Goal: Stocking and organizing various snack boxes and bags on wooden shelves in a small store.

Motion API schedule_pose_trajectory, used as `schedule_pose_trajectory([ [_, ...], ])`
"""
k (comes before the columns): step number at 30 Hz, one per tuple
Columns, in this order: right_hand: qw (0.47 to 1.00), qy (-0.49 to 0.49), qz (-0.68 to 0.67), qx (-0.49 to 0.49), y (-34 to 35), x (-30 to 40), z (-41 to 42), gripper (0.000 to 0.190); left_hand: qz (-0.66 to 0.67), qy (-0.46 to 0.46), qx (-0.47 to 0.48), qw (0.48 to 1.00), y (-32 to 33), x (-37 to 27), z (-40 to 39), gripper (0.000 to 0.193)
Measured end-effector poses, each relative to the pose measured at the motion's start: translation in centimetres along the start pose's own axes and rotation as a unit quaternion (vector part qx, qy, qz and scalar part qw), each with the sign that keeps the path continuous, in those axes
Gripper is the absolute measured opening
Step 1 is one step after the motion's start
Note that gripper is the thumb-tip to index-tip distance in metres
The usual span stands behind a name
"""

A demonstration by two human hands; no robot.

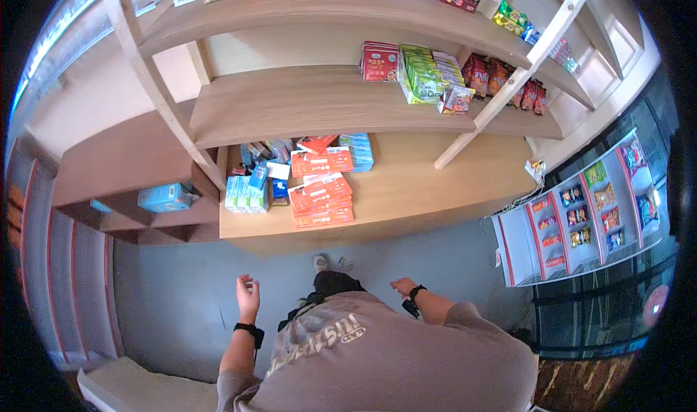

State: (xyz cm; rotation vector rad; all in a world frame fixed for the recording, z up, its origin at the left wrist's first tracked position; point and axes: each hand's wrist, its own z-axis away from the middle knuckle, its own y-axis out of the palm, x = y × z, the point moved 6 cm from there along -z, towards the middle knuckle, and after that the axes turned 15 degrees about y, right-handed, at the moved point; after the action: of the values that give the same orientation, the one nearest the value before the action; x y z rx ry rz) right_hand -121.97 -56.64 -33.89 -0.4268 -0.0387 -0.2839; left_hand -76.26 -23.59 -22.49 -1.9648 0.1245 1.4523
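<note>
My left hand (248, 297) hangs over the grey floor with its fingers loosely curled and apart, holding nothing. On the other side of my body, my right hand (403, 287) is also off the counter, fingers slightly bent, with nothing visible in it. Before me is a wooden counter (414, 183). On its left part lie stacked orange-red boxes (321, 197), with more orange boxes (321, 161) behind them. Light-blue and white cartons (246, 194) stand left of the stack, beside a dark-blue box (280, 191). Further back is a pale-blue pack (356, 152).
Wooden shelves (283, 99) rise over the counter, carrying a red box (380, 62), green packets (425, 80) and red snack bags (479, 77). A slanted wooden post (523, 74) crosses their right side. At right stands a white snack rack (520, 257); at left, a brown cabinet (125, 161).
</note>
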Motion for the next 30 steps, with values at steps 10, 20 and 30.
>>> schedule_pose_trajectory([
  [10, 0.982, -0.119, -0.132, -0.07, -5.6, 5.4, -3.7, 0.043, 0.065, 0.177, 0.065, 0.98, 5.6, -19.9, -10.8, 0.034],
  [20, 0.915, -0.209, -0.343, -0.042, -18.7, 10.5, -2.4, 0.037, 0.135, 0.297, 0.107, 0.939, 24.0, -46.1, -32.0, 0.05],
  [30, 0.858, -0.209, -0.463, 0.072, -27.3, 7.4, -5.3, 0.029, 0.03, 0.173, 0.15, 0.973, 36.3, -48.6, -47.2, 0.071],
])
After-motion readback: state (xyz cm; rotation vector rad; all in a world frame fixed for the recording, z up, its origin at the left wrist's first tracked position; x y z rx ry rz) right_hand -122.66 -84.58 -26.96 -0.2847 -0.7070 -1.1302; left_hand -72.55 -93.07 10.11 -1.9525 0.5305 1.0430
